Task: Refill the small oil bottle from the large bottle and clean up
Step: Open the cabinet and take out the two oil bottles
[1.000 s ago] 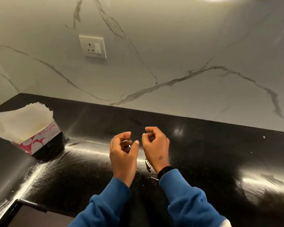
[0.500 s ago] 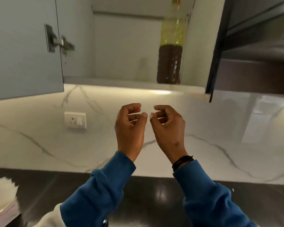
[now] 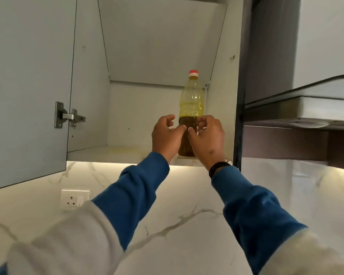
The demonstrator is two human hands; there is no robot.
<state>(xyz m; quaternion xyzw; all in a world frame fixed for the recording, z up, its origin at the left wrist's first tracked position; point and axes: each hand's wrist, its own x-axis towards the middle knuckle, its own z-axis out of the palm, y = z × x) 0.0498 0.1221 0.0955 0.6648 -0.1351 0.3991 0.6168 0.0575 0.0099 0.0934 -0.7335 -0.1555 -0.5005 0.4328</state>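
A clear plastic bottle at centre, glossy, with a red plastic cap. The cabinet around it has smooth, matt pale panels; its door at left is matt grey with a brushed metal hinge. The wall at the bottom is polished white marble with grey veins. At lower left, a glossy white plastic socket. The sleeves are soft blue knit cloth.

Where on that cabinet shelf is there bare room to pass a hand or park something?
The shelf floor is bare from the hinged door side across to the large bottle. The crowded spot is the right corner: the bottle stands close to the right wall, with the left hand and right hand in front of it.
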